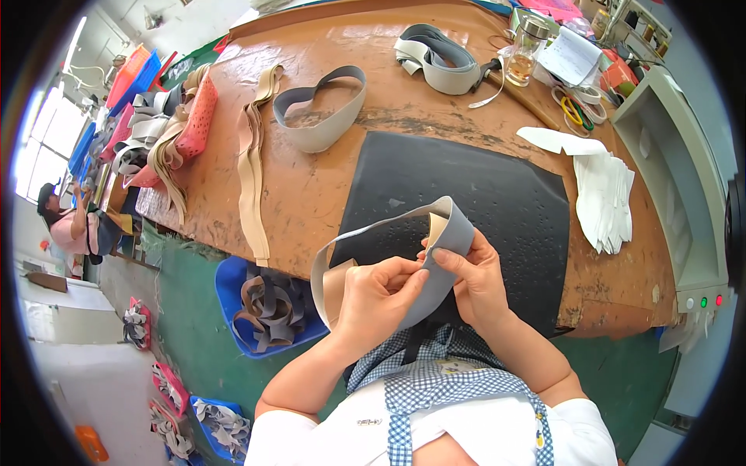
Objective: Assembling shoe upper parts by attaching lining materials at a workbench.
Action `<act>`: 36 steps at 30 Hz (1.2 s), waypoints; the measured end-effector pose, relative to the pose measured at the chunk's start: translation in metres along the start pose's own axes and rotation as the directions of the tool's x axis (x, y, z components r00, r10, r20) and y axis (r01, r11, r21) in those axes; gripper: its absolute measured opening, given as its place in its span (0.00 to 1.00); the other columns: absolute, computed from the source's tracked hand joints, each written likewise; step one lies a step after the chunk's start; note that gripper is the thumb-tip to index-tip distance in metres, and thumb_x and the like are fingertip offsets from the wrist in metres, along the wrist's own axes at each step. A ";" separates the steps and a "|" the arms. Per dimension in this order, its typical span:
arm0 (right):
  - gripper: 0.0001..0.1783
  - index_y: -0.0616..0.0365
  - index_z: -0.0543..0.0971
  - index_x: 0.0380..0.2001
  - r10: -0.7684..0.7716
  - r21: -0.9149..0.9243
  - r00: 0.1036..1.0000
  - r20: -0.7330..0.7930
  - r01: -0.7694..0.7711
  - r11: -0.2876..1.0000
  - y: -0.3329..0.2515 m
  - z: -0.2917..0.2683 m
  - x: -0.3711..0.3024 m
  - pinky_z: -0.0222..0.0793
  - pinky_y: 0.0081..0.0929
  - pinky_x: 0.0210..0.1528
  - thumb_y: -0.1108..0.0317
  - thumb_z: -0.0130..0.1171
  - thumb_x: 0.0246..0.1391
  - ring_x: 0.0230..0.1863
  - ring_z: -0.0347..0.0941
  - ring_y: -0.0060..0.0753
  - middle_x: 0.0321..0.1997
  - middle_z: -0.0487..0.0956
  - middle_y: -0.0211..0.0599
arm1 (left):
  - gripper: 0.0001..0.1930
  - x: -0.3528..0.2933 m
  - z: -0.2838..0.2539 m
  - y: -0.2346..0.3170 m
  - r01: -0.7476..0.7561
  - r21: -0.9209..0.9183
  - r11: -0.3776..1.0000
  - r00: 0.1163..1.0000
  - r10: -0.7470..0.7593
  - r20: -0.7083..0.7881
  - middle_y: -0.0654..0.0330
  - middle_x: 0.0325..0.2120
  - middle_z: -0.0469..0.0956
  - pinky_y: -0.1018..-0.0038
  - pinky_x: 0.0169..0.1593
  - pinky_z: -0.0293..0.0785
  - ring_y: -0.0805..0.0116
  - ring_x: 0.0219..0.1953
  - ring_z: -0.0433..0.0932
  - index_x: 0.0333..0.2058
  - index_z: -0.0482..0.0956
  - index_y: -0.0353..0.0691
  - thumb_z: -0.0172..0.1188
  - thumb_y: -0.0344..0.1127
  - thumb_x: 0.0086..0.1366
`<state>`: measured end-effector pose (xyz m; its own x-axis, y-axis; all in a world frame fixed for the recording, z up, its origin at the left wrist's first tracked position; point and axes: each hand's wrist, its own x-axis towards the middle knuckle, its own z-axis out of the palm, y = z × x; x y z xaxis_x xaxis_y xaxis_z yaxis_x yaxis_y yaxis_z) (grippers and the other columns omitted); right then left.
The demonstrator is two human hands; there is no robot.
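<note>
A wide grey band [435, 299], bent into a loop with a cream-tan piece [437, 230] showing inside it, is held up above a black mat [497, 186]. My right hand [478, 283] grips the band's right side, thumb on the grey face and fingers behind. Close beside it my left hand [377, 295] is closed in a pinch, its fingertips at the band's face. What exactly sits between those fingertips is partly hidden. A tan section [334, 291] of the loop shows behind my left hand.
On the brown table lie tan strips [252, 171], a grey loop [322, 128], a coiled grey band [439, 58], white cut pieces [602, 190] and a glass jar [524, 54]. A grey machine [668, 171] stands right. A blue bin [233, 303] sits below; a person [74, 217] works far left.
</note>
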<state>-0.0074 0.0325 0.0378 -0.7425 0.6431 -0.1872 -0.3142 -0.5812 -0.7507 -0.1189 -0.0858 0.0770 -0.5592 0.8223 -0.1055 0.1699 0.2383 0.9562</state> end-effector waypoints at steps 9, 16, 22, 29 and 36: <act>0.20 0.57 0.75 0.49 -0.048 0.008 0.998 -0.029 0.049 0.999 0.005 0.003 -0.003 0.78 0.37 0.50 0.75 0.66 0.53 0.44 0.82 0.36 0.41 0.82 0.40 | 0.07 -0.005 0.002 -0.004 0.034 -0.040 0.999 0.999 -0.034 0.011 0.59 0.27 0.85 0.86 0.34 0.75 0.82 0.29 0.80 0.37 0.83 0.30 0.65 0.28 0.63; 0.16 0.56 0.72 0.45 0.019 0.021 1.000 -0.005 -0.019 1.000 0.003 -0.003 -0.001 0.78 0.36 0.50 0.74 0.64 0.55 0.43 0.82 0.36 0.41 0.82 0.43 | 0.09 -0.018 0.004 -0.018 -0.037 -0.007 0.999 0.999 0.037 0.010 0.58 0.29 0.85 0.85 0.37 0.77 0.81 0.32 0.81 0.40 0.82 0.28 0.65 0.27 0.63; 0.12 0.55 0.72 0.41 -0.018 -0.021 0.998 0.066 0.020 1.000 0.008 0.003 -0.007 0.76 0.36 0.51 0.74 0.64 0.55 0.46 0.80 0.36 0.42 0.82 0.44 | 0.09 -0.012 0.003 -0.018 0.086 -0.134 0.987 0.995 -0.092 -0.039 0.60 0.27 0.84 0.86 0.31 0.72 0.84 0.29 0.77 0.40 0.82 0.28 0.64 0.28 0.65; 0.11 0.51 0.74 0.35 0.019 0.087 1.000 -0.006 -0.018 0.996 0.005 0.006 -0.004 0.75 0.37 0.53 0.76 0.65 0.53 0.45 0.80 0.35 0.42 0.82 0.42 | 0.06 -0.016 0.012 -0.017 -0.052 -0.056 0.997 0.989 0.044 -0.142 0.64 0.22 0.83 0.86 0.29 0.71 0.86 0.25 0.76 0.35 0.83 0.29 0.64 0.28 0.64; 0.10 0.52 0.74 0.35 -0.022 0.034 0.998 0.053 0.020 0.999 0.014 0.002 -0.008 0.75 0.36 0.53 0.76 0.65 0.53 0.45 0.80 0.34 0.42 0.82 0.41 | 0.06 -0.014 0.013 -0.023 0.013 -0.181 0.983 0.991 -0.036 -0.127 0.62 0.25 0.84 0.85 0.32 0.74 0.82 0.27 0.79 0.36 0.82 0.29 0.64 0.27 0.64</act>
<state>-0.0068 0.0180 0.0302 -0.7659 0.6283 -0.1369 -0.3489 -0.5848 -0.7323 -0.1044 -0.0956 0.0529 -0.6635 0.7408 -0.1044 0.0131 0.1510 0.9884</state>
